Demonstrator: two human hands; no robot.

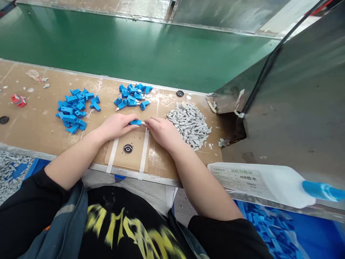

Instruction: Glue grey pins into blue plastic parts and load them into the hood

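Between my two hands is a small blue plastic part point(135, 122) with a pale grey tip at its right end. My left hand point(118, 126) pinches the blue body. At the grey end, the fingers of my right hand point(161, 131) are closed on a small grey plastic piece point(143, 122), mostly covered by the fingertips. Just beyond my hands sits a pile of blue parts point(132, 97), some with pale tips. A larger heap of blue parts point(74, 108) lies to the left. Right of my right hand is a mound of grey plastic pieces point(191, 124).
A black round cap point(128, 148) lies on the cardboard-covered bench near me, another black disc point(180, 93) farther back. A red object point(18, 100) is at far left. A green belt point(121, 46) runs behind. A white bottle point(256, 181) and a metal panel point(293, 108) bound the right.
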